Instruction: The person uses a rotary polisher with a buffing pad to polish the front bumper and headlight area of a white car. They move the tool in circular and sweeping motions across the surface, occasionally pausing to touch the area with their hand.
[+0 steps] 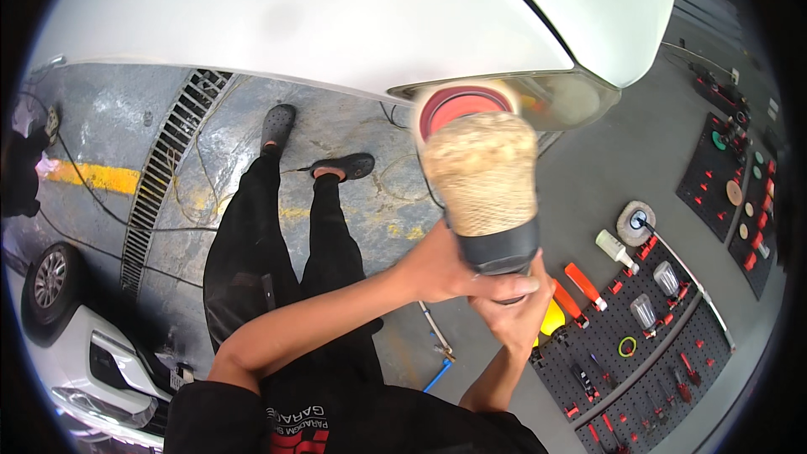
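Note:
Both my hands are closed round the black rear end of a polisher (483,181). Its body looks wrapped in beige, woven-looking material, partly blurred. My left hand (450,269) wraps the grip from the left, thumb across the end. My right hand (523,307) holds it from below and right, some fingers hidden behind the tool. At the far end, a round pad (424,109) with a pale rim and red middle lies over the headlight (580,97) of a white car (319,17). Whether the pad touches the lens I cannot tell.
A black pegboard (580,361) with hanging tools stands at lower right, and another pegboard (706,193) at far right. Cables (92,189) and a drain grate (139,227) cross the floor on the left. Another white car (92,361) is at lower left.

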Demonstrator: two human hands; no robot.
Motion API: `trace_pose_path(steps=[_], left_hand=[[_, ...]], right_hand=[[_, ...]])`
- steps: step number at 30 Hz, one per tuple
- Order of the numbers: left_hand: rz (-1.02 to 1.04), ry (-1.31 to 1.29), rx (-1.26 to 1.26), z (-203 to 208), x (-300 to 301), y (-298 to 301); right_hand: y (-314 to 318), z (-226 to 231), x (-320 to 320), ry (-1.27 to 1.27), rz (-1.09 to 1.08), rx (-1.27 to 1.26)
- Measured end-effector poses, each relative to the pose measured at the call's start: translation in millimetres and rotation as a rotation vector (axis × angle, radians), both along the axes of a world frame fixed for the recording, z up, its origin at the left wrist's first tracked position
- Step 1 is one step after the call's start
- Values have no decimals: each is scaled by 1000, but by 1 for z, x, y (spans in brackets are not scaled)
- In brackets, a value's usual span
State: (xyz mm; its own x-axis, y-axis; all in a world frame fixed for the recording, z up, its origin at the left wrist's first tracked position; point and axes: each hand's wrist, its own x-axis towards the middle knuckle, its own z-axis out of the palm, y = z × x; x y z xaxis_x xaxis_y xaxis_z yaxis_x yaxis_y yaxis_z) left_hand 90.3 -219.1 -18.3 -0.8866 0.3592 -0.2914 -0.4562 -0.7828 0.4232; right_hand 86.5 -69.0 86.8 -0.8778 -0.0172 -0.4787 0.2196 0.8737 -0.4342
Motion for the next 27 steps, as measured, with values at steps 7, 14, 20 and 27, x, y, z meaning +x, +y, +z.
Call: trace_pose_path(steps=[7,14,20,27], left_hand=[[37,-70,169,27,-4,-11],[65,-1,218,46,-32,-10],[90,-28,376,51,-34,-16],[156,-68,389,56,-31,-10]], right_hand=[[-34,34,0,-95,-146,-14],[-30,63,-4,-91,-291,-49],[-50,75,-13,-88,-247,18],[-63,84,-13,-86,-248,52]])
